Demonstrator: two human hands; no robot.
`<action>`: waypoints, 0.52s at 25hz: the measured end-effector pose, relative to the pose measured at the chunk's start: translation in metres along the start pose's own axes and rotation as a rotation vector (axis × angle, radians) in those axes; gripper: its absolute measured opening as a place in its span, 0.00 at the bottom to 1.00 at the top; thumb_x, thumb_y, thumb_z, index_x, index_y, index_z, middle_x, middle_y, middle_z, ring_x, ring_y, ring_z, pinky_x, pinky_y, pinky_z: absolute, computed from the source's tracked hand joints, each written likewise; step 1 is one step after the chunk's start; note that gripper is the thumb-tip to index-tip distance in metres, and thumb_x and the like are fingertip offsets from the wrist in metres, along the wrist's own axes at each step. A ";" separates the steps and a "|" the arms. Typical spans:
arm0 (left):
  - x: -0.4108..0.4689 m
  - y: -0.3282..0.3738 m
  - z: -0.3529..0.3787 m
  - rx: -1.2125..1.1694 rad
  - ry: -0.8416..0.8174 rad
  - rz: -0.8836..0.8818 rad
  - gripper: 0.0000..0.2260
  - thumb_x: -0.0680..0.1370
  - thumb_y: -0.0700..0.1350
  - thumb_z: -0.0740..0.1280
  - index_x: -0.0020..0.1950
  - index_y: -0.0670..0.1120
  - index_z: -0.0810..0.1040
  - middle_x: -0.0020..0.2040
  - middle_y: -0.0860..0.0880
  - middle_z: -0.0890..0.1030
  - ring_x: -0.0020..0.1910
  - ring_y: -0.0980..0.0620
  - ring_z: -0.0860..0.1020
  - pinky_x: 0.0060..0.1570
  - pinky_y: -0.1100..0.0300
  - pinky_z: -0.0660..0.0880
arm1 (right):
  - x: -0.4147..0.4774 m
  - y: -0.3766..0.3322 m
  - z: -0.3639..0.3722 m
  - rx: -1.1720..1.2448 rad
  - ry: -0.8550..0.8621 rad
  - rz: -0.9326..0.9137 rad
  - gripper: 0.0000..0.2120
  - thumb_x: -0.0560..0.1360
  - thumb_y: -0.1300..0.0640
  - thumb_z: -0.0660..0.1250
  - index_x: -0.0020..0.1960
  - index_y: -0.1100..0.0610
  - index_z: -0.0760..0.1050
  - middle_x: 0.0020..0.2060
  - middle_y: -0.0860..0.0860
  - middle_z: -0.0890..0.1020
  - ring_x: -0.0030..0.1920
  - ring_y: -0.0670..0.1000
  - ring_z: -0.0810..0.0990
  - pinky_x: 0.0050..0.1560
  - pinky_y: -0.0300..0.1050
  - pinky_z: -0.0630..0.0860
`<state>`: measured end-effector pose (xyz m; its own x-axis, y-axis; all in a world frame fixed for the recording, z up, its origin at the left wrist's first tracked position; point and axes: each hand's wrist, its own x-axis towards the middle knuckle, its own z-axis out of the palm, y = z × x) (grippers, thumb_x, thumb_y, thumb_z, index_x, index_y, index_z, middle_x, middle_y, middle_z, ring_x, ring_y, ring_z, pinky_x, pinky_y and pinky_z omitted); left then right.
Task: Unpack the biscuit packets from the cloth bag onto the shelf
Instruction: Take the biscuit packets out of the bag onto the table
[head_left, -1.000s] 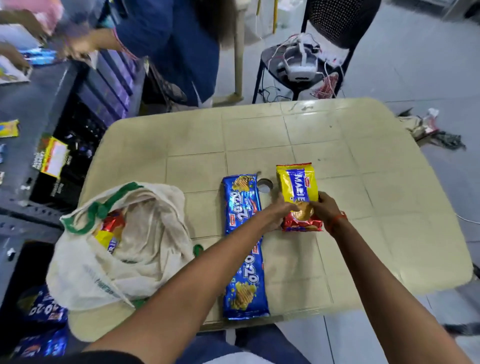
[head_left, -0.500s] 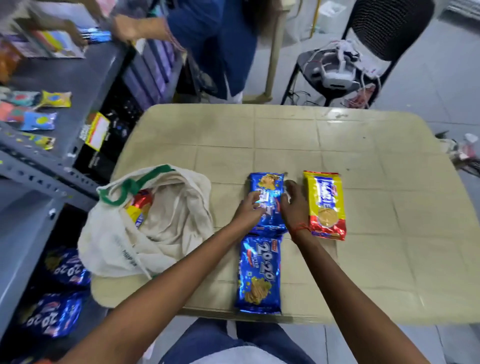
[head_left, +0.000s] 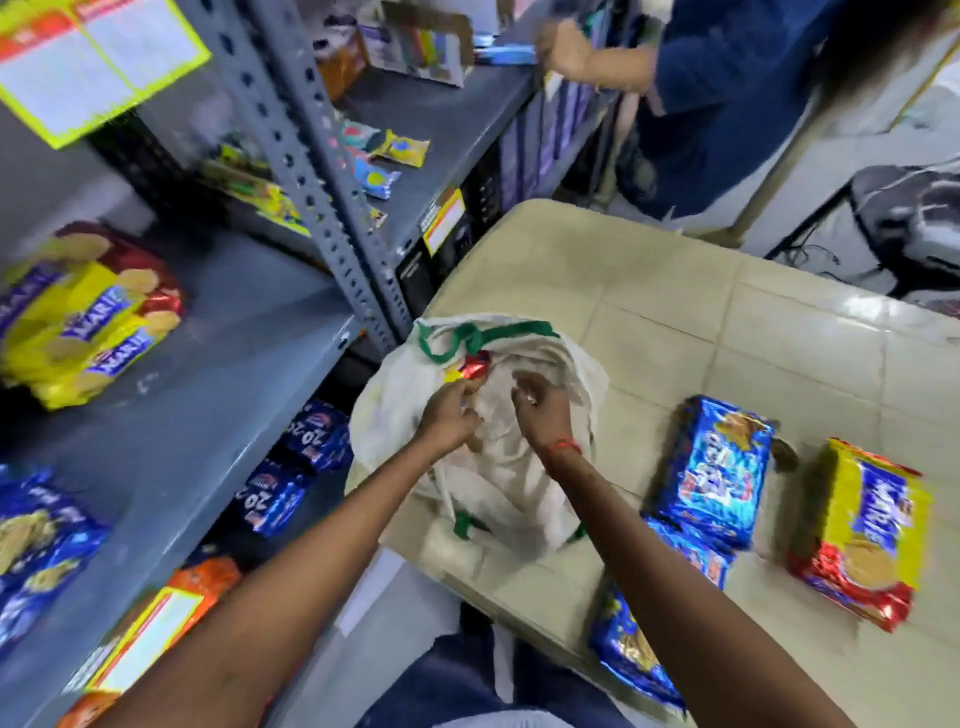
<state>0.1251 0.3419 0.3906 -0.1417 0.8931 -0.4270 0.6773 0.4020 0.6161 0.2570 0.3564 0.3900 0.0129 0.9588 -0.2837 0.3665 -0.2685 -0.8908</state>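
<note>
1. Grey steel shelving (head_left: 218, 364) is filling the left side of the view, with a cream tiled table (head_left: 675, 322) standing just beside its slotted upright.
2. On the shelf board, yellow Marie packets (head_left: 88, 322) are lying in a heap near its far left end, and blue packets (head_left: 36, 540) are lying at its near left end.
3. More blue 20-20 packets (head_left: 296, 467) are showing on a lower level below the board's right edge.
4. The cloth bag (head_left: 498, 478), off-white with green trim, is sitting open at the table's left edge, slumping partly over it.
5. The left hand (head_left: 447, 415) is reaching into the bag's mouth, fingers pinching toward a red and yellow packet (head_left: 470, 370) that is poking up just under the green rim; blur is hiding whether it is actually gripping it.
6. The right hand (head_left: 540, 410) is hovering over the bag's folds with fingers loosely curled and holding nothing; a red thread is circling its wrist.
7. A blue biscuit packet (head_left: 717, 473) is lying on the table to the right of the bag, overlapping another blue packet (head_left: 628, 649) by the near edge.
8. A yellow and red Marie packet (head_left: 862, 535) is lying right of those, slightly apart.
9. Another person in dark blue (head_left: 727, 88) is standing beyond the table's far edge, an arm reaching toward the upper shelf.
</note>
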 end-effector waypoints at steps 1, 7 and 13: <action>0.001 -0.002 -0.005 0.064 0.040 0.017 0.20 0.74 0.37 0.63 0.67 0.40 0.72 0.64 0.38 0.76 0.63 0.40 0.75 0.58 0.55 0.71 | 0.005 -0.003 0.013 -0.019 -0.041 0.012 0.15 0.76 0.65 0.62 0.62 0.64 0.75 0.60 0.62 0.80 0.62 0.58 0.77 0.58 0.37 0.70; 0.002 -0.023 -0.039 0.384 0.206 -0.070 0.28 0.74 0.44 0.68 0.72 0.47 0.65 0.66 0.40 0.69 0.65 0.38 0.68 0.62 0.48 0.69 | 0.047 -0.009 0.061 0.037 -0.109 0.128 0.14 0.75 0.63 0.64 0.59 0.67 0.76 0.57 0.66 0.80 0.51 0.49 0.74 0.55 0.47 0.72; 0.016 -0.032 -0.064 0.356 0.027 0.040 0.31 0.74 0.42 0.67 0.76 0.52 0.60 0.70 0.42 0.65 0.65 0.37 0.69 0.65 0.48 0.70 | 0.066 -0.011 0.077 0.160 0.030 0.223 0.13 0.75 0.61 0.67 0.53 0.69 0.79 0.53 0.66 0.82 0.46 0.50 0.76 0.45 0.40 0.72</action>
<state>0.0552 0.3562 0.4068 -0.1260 0.9136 -0.3866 0.8910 0.2755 0.3608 0.1820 0.4156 0.3540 0.1051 0.8759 -0.4710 0.1999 -0.4825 -0.8528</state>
